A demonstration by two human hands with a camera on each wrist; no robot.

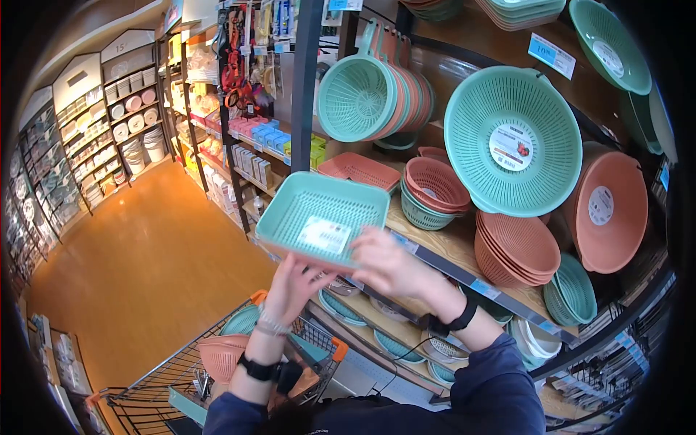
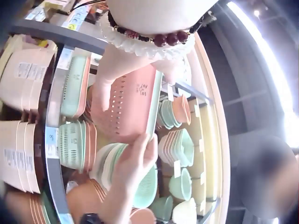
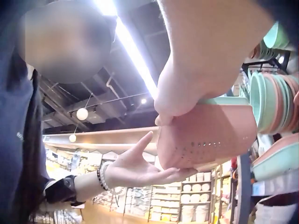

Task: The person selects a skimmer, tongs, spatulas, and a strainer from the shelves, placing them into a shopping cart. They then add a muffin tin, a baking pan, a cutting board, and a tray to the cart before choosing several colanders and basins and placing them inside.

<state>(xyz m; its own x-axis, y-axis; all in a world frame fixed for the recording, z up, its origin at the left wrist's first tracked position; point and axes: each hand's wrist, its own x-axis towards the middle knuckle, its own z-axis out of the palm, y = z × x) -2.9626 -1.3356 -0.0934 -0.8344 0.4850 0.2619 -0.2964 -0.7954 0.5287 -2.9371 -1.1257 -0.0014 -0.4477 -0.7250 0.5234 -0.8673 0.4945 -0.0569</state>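
A rectangular teal basket (image 1: 290, 210) with a white label sits nested in a pink basket (image 3: 205, 135), held up in front of the shelf. Palm up, my left hand (image 1: 293, 290) supports the pink basket from below, its fingers extended and thumb apart; the right wrist view shows this hand (image 3: 140, 170) under the base. My right hand (image 1: 391, 264) pinches the near right edge of the two baskets. Seen in the left wrist view, the fingers of that hand (image 2: 133, 161) are bent at the edge of the pink basket (image 2: 133, 102).
Shelves on the right carry round colanders (image 1: 544, 167), nested pink bowls (image 1: 515, 250) and a flat pink basket (image 1: 362, 170). A shopping cart (image 1: 163, 377) holding a pink basket (image 1: 221, 355) stands at lower left. Orange-brown floor (image 1: 145, 246) extends beyond it.
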